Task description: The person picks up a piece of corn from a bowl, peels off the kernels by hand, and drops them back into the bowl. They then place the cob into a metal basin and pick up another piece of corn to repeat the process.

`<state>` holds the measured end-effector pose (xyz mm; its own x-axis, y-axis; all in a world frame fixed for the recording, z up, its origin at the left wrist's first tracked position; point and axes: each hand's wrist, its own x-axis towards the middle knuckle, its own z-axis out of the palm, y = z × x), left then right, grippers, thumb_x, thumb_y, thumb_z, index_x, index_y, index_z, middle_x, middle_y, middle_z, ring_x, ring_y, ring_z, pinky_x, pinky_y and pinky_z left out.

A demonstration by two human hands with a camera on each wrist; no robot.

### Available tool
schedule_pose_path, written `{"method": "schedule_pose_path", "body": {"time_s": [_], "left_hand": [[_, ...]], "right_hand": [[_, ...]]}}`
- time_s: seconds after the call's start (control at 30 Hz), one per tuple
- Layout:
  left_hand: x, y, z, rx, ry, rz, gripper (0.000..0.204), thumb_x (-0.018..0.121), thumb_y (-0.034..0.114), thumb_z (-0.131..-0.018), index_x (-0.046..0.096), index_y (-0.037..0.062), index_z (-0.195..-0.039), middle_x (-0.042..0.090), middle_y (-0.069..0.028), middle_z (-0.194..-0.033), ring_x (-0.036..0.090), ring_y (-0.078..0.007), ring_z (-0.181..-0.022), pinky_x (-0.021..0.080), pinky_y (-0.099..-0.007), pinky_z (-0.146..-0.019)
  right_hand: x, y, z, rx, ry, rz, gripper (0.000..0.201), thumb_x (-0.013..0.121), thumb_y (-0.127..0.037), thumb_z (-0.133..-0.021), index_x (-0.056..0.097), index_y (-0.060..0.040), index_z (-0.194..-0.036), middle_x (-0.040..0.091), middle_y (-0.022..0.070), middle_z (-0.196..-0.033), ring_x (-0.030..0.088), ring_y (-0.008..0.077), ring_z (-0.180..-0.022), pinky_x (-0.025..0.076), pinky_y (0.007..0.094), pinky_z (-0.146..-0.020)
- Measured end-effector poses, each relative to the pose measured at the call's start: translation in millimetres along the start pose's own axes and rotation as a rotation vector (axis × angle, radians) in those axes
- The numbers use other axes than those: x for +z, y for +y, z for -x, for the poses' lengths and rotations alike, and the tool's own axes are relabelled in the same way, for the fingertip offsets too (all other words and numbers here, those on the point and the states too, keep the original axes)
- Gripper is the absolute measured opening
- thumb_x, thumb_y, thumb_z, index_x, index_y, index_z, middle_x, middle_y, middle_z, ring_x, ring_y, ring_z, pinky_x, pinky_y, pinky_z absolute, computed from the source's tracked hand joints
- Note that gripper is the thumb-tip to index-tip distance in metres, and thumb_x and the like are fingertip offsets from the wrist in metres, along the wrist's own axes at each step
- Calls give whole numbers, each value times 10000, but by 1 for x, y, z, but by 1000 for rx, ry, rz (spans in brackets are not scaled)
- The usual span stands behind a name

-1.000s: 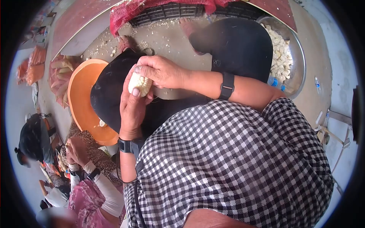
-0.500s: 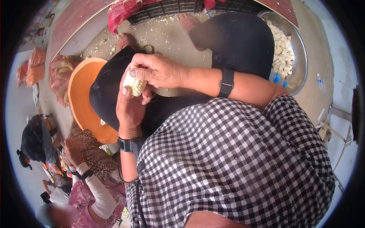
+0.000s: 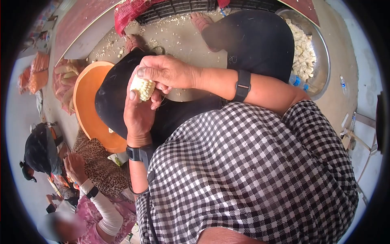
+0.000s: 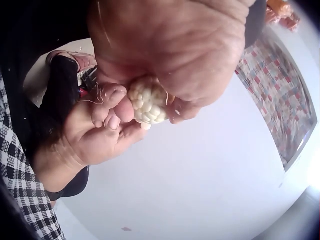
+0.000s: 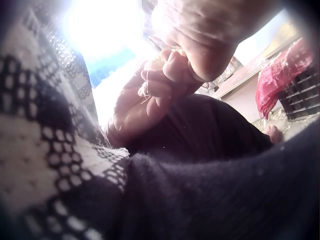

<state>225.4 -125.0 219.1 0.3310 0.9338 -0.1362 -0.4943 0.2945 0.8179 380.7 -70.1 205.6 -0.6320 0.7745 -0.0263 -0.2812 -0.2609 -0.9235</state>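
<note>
Corn cob rotated, more kernels showing; thumb of my left hand shifted from its face to its edge.

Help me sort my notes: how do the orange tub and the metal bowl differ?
The tub is orange; the bowl is shiny grey. The tub sits by the person's left leg, the bowl by the right leg. The tub shows little inside, while the bowl holds a heap of pale pieces. Both are partly hidden by the legs.

Basin is shiny mtl, tub smooth plast., shirt matt cloth, corn bumpy.
</note>
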Motion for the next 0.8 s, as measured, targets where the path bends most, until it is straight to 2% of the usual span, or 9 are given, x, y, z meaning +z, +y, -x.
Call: {"method": "schedule_pose_path", "body": {"time_s": [0.07, 0.27, 0.43, 0.53, 0.63, 0.73, 0.8], "left_hand": [[3, 0, -1, -6, 65, -78, 758, 549, 455, -849, 278, -5, -1386, 561, -134, -942, 508, -124, -693, 372, -208, -530], [3, 3, -1, -18, 31, -54, 751, 539, 452, -855, 274, -1, -1393, 566, -152, -973, 512, -136, -693, 374, -207, -535], [4, 2, -2, -6, 97, -120, 728, 529, 434, -863, 275, 6, -1394, 560, -148, -1011, 511, -136, -718, 380, -218, -554], [-1, -1, -1, -19, 94, -152, 731, 538, 420, -859, 269, 5, -1397, 553, -139, -1014, 514, -140, -733, 385, -227, -561], [0, 0, -2, -21, 76, -198, 745, 549, 414, -850, 262, 0, -1400, 548, -134, -1006, 517, -145, -736, 387, -229, -565], [-3, 1, -2, -21, 33, -187, 749, 550, 411, -848, 260, -4, -1400, 545, -132, -1004, 517, -143, -734, 387, -228, -565], [-7, 1, -2, -21, 13, -174, 742, 546, 405, -851, 259, -4, -1400, 546, -131, -1008, 516, -141, -733, 387, -228, -567]], "right_hand": [[1, 1, -1, 0, 8, 90, 209, 434, -240, -978, 512, -47, -960, 502, -4, -683, 422, 28, -501, 381, 193, -427], [-3, 5, 0, 41, 0, -16, 247, 427, -274, -978, 510, -43, -957, 496, -4, -676, 428, 28, -506, 386, 196, -432], [-5, 8, -1, 80, -5, -208, 288, 409, -308, -982, 506, -40, -940, 480, -7, -659, 422, 34, -499, 369, 201, -423], [-3, 5, -1, 76, 30, -85, 279, 432, -308, -975, 506, -43, -929, 479, -8, -645, 416, 42, -491, 357, 204, -417], [-3, 11, -1, -17, 48, 248, 270, 448, -306, -971, 509, -47, -928, 475, -10, -630, 413, 45, -488, 354, 204, -415], [-5, 12, -3, 53, -16, 2, 255, 440, -290, -975, 510, -49, -934, 474, -11, -624, 413, 45, -488, 359, 207, -418], [-5, 15, -5, 30, -28, 37, 249, 428, -281, -980, 509, -50, -935, 472, -12, -621, 415, 44, -493, 363, 209, -424]]}}
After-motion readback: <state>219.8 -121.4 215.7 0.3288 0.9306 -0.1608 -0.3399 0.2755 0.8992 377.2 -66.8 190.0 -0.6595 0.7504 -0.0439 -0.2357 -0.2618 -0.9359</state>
